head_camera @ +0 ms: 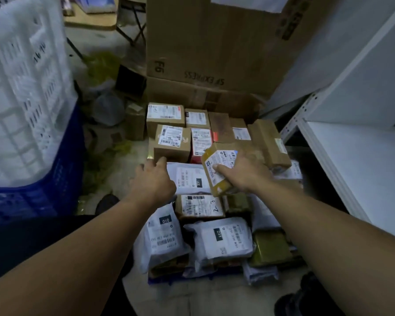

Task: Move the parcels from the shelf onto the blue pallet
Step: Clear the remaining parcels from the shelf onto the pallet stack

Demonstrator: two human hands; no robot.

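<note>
The small parcel wrapped in yellowish tape (217,172) sits in the right hand (242,173), carried low over the heap of parcels, its white label facing up. The grip is clamped on it: the thumb presses the labelled top and the fingers wrap underneath, out of sight. It is tilted, the far end higher, and whether its near end touches the pile below I cannot tell.

The left hand (153,180) hangs at the parcel's nine o'clock, fingers loosely spread and holding nothing, its fingertips at the near edge of a brown labelled box (172,143) and over the corner of a white mailer bag marked 231 (192,177).

The step in hand looks like the set-down — the parcel is over the stack, not yet let go. The pile covers nearly all of the blue pallet (155,281), of which only a sliver of edge shows at six o'clock under the soft bags. Boxes fill the twelve o'clock rows, mailers the near rows.

The next move calls for a flat spot; the likeliest is the white mailer directly beneath, or the gap beside the long brown box (269,143) at two o'clock. The left hand could steady the neighbours as the grip opens — soft bags may let a small box slide.

The white shelf (356,160) stands at three o'clock, and its visible board is bare. A large upright carton (214,42) backs the pile at twelve, and white and blue crates (32,133) rise at nine.
</note>
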